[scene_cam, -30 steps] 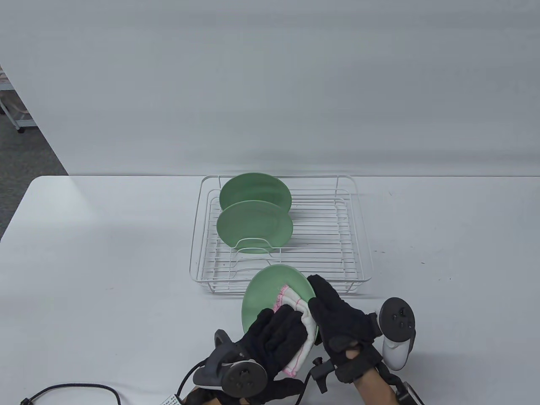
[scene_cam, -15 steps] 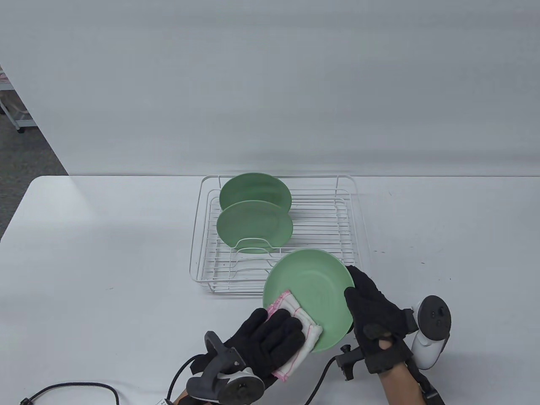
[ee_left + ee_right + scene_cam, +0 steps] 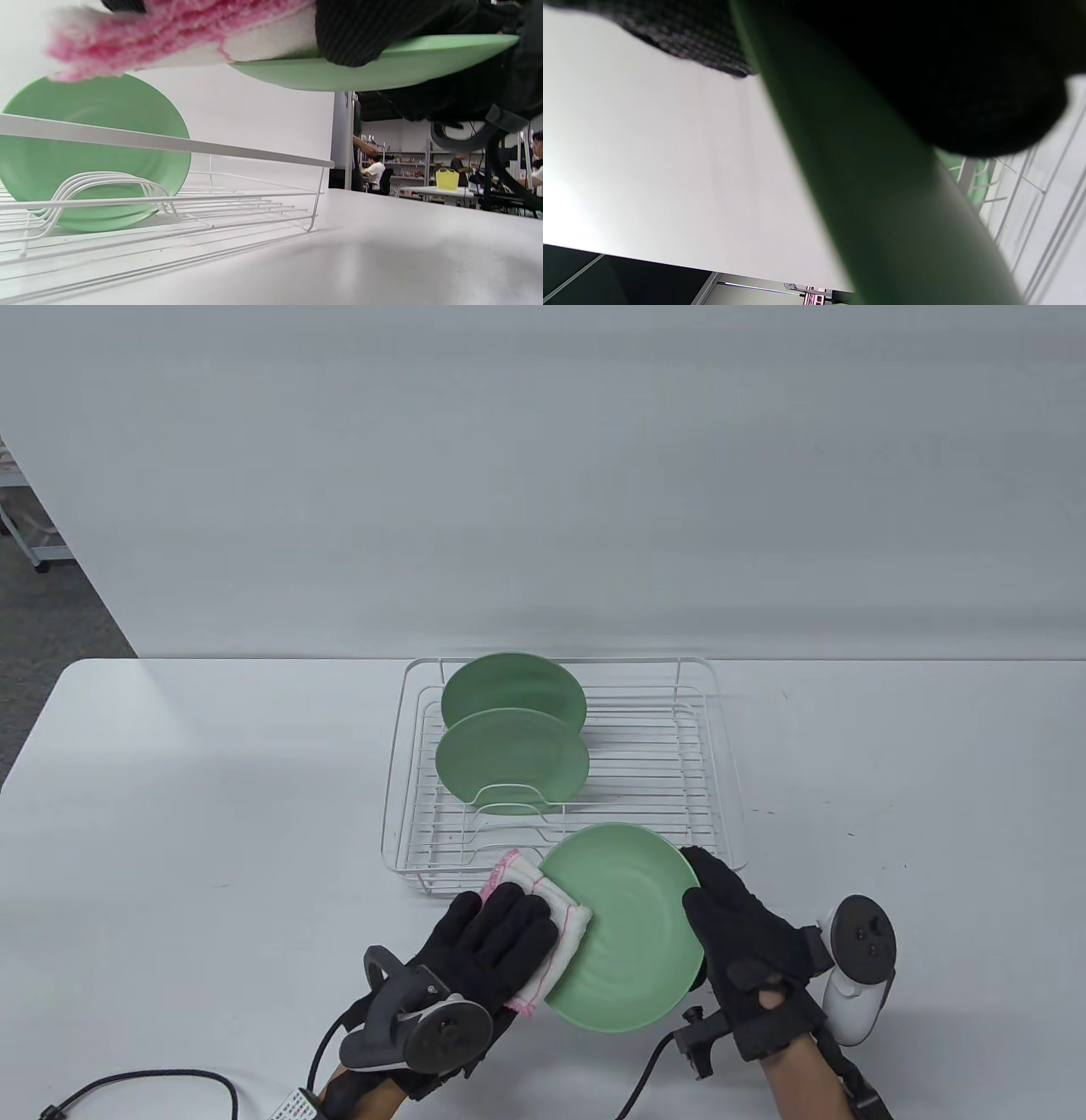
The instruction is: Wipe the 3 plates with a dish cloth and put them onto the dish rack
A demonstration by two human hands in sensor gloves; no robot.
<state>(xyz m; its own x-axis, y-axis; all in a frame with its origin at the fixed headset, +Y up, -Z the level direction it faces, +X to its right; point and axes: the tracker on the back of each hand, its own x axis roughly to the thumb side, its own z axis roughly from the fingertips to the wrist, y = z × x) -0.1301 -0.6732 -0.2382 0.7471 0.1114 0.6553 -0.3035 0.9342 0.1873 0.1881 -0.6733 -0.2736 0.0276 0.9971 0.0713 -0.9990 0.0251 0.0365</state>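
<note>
Between the hands, the plate [image 3: 624,929] lies face-up: right hand [image 3: 736,925] grips its rim, left hand [image 3: 484,942] presses the cloth [image 3: 543,916] on its left edge; rack [image 3: 721,780] just beyond.

Cloth: pink-edged white dish cloth [image 3: 178,29] at top, lying on the held plate's rim.
Held plate: green plate [image 3: 382,63], seen from beneath.
Rack: white wire dish rack [image 3: 169,146], one green racked plate [image 3: 85,140] standing upright inside.
</note>
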